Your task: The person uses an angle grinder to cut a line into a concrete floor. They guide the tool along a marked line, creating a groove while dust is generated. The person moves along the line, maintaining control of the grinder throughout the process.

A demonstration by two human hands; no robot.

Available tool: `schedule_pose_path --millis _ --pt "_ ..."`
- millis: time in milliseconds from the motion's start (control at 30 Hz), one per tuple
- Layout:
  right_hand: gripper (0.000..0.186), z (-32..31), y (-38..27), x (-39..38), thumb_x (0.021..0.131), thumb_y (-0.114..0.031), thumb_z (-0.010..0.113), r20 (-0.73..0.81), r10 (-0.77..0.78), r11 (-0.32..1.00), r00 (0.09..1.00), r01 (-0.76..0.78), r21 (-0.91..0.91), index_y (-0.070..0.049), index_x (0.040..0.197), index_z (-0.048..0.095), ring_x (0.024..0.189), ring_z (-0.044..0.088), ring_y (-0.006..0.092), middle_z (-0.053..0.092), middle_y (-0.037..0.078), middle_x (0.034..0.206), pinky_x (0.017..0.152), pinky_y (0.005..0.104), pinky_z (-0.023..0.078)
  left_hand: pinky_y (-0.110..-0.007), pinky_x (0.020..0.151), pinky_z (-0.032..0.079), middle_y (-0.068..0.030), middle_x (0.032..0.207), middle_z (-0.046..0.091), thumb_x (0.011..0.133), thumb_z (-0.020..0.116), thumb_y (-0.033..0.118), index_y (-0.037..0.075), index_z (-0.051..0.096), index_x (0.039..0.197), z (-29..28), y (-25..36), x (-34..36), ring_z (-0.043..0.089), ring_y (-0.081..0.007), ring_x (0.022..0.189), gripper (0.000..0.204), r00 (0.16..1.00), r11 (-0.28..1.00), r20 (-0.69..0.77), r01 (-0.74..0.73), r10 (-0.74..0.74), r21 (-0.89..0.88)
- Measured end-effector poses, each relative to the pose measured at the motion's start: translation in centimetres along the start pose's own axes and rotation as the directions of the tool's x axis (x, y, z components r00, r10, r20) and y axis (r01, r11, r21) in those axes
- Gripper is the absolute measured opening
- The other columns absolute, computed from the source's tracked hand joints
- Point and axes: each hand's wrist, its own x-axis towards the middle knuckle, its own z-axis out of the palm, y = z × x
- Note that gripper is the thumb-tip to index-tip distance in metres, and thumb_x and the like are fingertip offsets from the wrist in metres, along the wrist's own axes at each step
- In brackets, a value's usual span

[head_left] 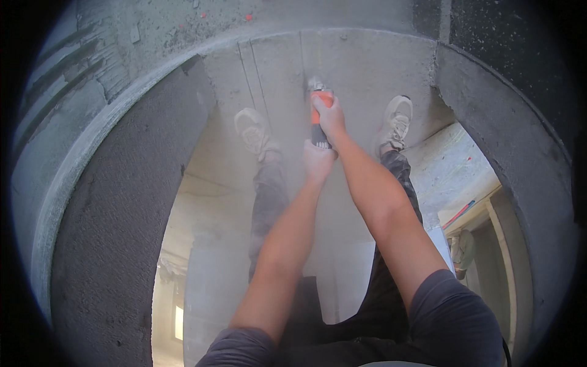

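An orange and black angle grinder [319, 119] points away from me at a concrete slab [361, 67], its head at the end of a thin cut line near the slab's far part. My right hand [331, 116] is wrapped around the front of the tool body. My left hand [318, 160] grips the rear handle. Grey dust hangs around the tool head, so the disc itself is blurred. Two thin scored lines [247, 73] run across the slab to the left of the grinder.
My two dusty shoes [255, 131] [395, 122] stand on the slab either side of the tool. Rough concrete walls [116, 232] [507, 140] rise left and right. Below the slab's edge lies a drop to a lower level, with a red-handled tool [460, 213] on a ledge at right.
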Motion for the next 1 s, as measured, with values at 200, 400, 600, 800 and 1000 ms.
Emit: schedule_pose_path --millis 200,400,600,800,1000 --pt "0.079 0.5 -2.4 1.7 0.095 -0.051 0.081 0.008 -0.041 0.991 0.999 0.040 0.126 -0.001 0.149 0.053 0.107 0.073 0.0269 0.072 0.017 0.125 0.092 0.0414 0.059 -0.048 0.080 0.058 -0.0251 0.097 0.077 0.070 0.083 0.016 -0.007 0.063 0.108 0.8 0.8 2.9 0.079 -0.0394 0.093 0.049 1.000 0.997 0.012 0.024 -0.025 0.074" --pt "0.066 0.6 -3.5 0.1 0.096 -0.048 0.082 -0.037 -0.017 0.993 0.999 0.021 0.115 -0.004 0.140 0.061 0.106 0.071 0.0231 0.073 0.014 0.121 0.090 0.0397 0.058 -0.044 0.064 0.056 -0.0161 0.078 0.074 0.086 0.085 0.033 -0.004 0.067 0.093 0.5 0.1 2.7 0.074 -0.0251 0.074 0.042 0.999 0.998 0.039 0.004 -0.006 0.058" --pt "0.070 0.5 -3.0 -0.2 0.099 -0.046 0.080 -0.027 0.025 0.995 0.999 -0.022 0.093 -0.005 0.149 0.057 0.113 0.069 0.0235 0.071 0.014 0.129 0.098 0.0403 0.056 -0.046 0.071 0.057 -0.0203 0.083 0.078 0.070 0.085 0.015 -0.004 0.071 0.089 -0.3 1.6 1.8 0.079 -0.0297 0.080 0.031 0.999 0.996 0.042 0.024 -0.028 0.082" --pt "0.074 0.3 -5.2 1.1 0.098 -0.050 0.078 -0.012 0.010 0.999 1.000 -0.010 0.052 -0.004 0.150 0.052 0.122 0.071 0.0355 0.070 0.022 0.135 0.103 0.0474 0.055 -0.045 0.072 0.057 -0.0180 0.085 0.078 0.067 0.083 0.012 -0.004 0.072 0.091 0.2 3.4 3.0 0.078 -0.0291 0.082 0.031 0.992 0.993 0.105 0.079 -0.070 -0.088" --pt "0.068 1.3 -6.2 3.0 0.098 -0.043 0.081 -0.049 -0.060 0.996 0.997 0.063 0.069 -0.003 0.148 0.055 0.111 0.070 0.0244 0.071 0.015 0.128 0.094 0.0406 0.058 -0.039 0.050 0.046 -0.0071 0.073 0.070 0.088 0.086 0.036 0.002 0.069 0.090 1.6 0.9 6.4 0.063 -0.0159 0.058 0.038 0.993 0.994 -0.047 -0.112 0.112 0.000"
